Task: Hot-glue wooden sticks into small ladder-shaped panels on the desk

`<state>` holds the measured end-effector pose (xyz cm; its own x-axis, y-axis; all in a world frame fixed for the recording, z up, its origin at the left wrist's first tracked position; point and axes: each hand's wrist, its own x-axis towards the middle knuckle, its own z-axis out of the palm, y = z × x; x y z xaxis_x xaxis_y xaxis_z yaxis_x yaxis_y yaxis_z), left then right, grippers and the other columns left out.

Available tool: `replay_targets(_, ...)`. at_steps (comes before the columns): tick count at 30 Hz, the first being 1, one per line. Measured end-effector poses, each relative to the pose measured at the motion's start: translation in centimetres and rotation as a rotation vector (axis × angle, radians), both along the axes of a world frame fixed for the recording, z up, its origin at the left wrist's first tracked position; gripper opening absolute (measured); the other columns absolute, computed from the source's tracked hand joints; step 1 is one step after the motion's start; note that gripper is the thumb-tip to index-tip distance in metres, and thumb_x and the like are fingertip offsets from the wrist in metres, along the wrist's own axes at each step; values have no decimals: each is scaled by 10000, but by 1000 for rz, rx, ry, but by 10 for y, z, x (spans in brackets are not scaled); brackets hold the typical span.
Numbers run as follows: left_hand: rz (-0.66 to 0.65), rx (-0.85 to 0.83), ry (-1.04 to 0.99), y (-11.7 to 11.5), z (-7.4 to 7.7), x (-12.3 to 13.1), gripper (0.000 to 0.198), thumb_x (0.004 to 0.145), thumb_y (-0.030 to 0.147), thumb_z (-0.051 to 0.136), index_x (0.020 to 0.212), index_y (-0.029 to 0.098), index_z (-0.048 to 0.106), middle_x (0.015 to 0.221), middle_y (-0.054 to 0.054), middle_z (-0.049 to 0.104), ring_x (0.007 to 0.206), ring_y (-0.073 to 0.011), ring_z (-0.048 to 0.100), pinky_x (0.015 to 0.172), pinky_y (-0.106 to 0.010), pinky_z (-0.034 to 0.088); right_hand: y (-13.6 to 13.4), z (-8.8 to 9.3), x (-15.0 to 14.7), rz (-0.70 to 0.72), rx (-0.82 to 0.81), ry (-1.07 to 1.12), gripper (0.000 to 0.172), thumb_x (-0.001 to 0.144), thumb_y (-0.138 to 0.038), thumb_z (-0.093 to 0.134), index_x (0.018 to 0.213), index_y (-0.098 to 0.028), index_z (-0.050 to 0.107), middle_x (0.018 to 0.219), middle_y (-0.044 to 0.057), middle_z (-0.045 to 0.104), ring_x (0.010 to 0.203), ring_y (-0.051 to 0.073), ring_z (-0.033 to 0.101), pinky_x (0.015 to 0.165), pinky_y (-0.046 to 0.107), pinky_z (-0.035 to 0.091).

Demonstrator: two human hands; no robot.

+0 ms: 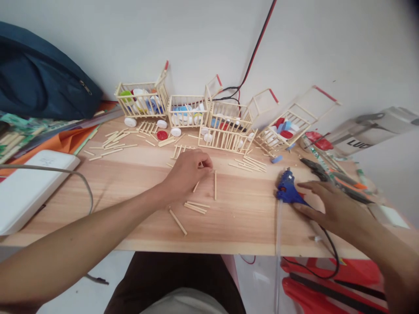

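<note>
My left hand is over the middle of the table, its thumb and fingers pinched together. What lies between the fingertips is too small to make out. A thin wooden stick shows partly from under that hand, and another stick lies just right of the fingertips. Closer to me are a small group of sticks and a single slanted stick. On the right, my right hand has thumb and forefinger apart around the handle end of a blue glue gun, which lies on the table with a clear glue stick in it.
Several miniature stick carts filled with coloured caps stand along the wall. Loose sticks lie before them. A white power bank and a dark blue bag are at left. Pliers and a carton are at right.
</note>
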<state>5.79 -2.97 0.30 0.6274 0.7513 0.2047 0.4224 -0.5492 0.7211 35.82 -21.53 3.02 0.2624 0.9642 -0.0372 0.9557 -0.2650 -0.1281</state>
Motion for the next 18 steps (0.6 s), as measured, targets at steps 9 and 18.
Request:
replay_targets(9, 13, 1, -30, 1, -1, -1, 85, 753, 120, 616, 714, 174, 669, 766, 0, 662, 702, -133, 552, 718, -288, 429, 67, 3, -161, 38, -9, 203, 322, 877, -478, 488, 704, -220, 570, 658, 12, 637, 597, 161, 541, 546, 269, 295)
replay_targets(18, 17, -19, -26, 3, 2, -3, 87, 742, 120, 626, 687, 173, 667, 716, 6, 652, 673, -125, 540, 691, -278, 420, 83, -15, -175, -33, -109, 95, 285, 897, -355, 453, 752, -199, 642, 748, 70, 704, 717, 211, 625, 578, 280, 282)
